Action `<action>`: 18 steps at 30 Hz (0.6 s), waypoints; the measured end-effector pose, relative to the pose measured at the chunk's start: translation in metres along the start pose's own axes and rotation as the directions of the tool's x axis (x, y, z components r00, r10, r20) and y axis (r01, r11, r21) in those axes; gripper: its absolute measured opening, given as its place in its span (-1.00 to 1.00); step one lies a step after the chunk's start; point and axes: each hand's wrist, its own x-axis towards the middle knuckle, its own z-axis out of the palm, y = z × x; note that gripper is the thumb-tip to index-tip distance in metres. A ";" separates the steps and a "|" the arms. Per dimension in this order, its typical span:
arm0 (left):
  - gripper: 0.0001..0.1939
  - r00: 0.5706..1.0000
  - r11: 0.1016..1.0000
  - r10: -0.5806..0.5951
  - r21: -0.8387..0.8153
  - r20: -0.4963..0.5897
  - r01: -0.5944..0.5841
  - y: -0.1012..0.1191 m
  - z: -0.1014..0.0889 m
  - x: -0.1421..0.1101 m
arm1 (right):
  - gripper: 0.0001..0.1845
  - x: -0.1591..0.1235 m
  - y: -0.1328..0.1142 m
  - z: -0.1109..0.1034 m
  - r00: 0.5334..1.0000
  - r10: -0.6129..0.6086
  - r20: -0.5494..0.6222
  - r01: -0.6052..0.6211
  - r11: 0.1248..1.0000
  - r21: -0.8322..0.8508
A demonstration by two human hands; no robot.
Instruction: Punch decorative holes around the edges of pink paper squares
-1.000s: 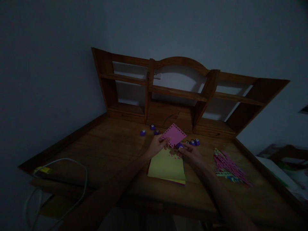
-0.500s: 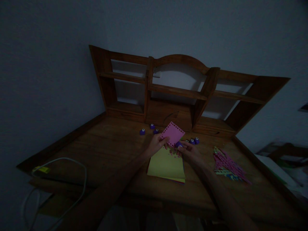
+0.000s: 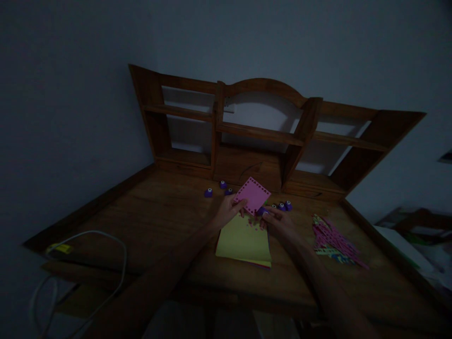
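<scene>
My left hand (image 3: 229, 210) pinches the left corner of a pink paper square (image 3: 252, 195), whose edges carry rows of small punched holes. In my right hand (image 3: 277, 220) is a purple craft punch (image 3: 262, 211), set against the square's lower right edge. Both are held above a stack of yellow paper (image 3: 243, 244) on the desk. Small pink punched bits (image 3: 253, 223) lie scattered on the top sheet. The paper's exact fit in the punch's slot is too dark to make out.
More purple punches stand behind my hands, some to the left (image 3: 208, 192) and some to the right (image 3: 288, 205). A pile of pink, yellow and blue paper strips (image 3: 334, 240) lies at right. A wooden shelf unit (image 3: 261, 134) backs the desk; a white cable (image 3: 123, 254) loops at left.
Almost nothing differs. The view has shifted very slightly, and both hands keep their hold on the pink paper square and the craft punch.
</scene>
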 end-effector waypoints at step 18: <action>-0.63 1.000 1.000 -0.008 -0.025 0.027 0.008 0.002 0.001 -0.001 | -0.64 0.000 0.002 -0.002 1.000 -0.011 0.011 0.012 1.000 -0.023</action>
